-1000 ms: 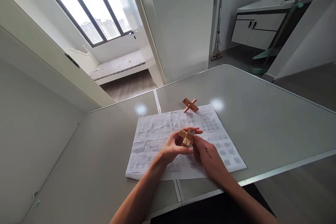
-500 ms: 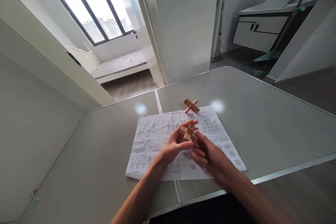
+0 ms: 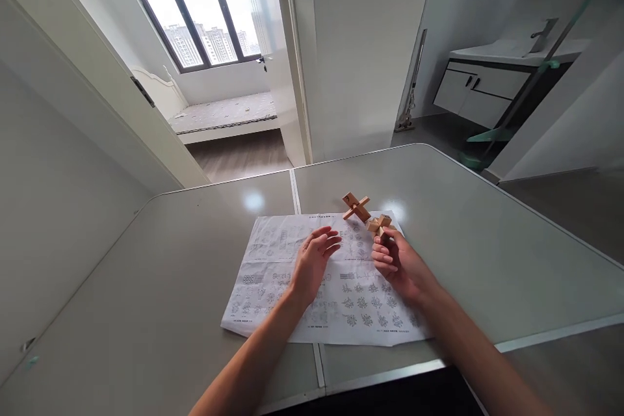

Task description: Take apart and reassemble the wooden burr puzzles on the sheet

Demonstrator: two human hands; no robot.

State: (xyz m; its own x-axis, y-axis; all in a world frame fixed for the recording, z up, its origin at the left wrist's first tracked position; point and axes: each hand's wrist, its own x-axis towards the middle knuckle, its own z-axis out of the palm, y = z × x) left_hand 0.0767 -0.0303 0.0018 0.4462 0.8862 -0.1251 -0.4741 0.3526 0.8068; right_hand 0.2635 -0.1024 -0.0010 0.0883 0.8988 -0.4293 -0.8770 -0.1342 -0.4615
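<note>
My right hand grips a small wooden interlocking puzzle at its fingertips, held just above the far right part of a printed instruction sheet. A second wooden cross-shaped puzzle stands on the table right behind it, close to the held one. My left hand hovers over the middle of the sheet with its fingers spread and nothing in it.
The grey table has a seam running front to back under the sheet. Its front edge is close to me. Beyond it are a doorway with a window, a white wall, and a vanity cabinet at the right.
Both hands held the wooden puzzle together before. Now my left hand has let go and opened, and my right hand has carried the puzzle right and farther away, next to the cross-shaped one.
</note>
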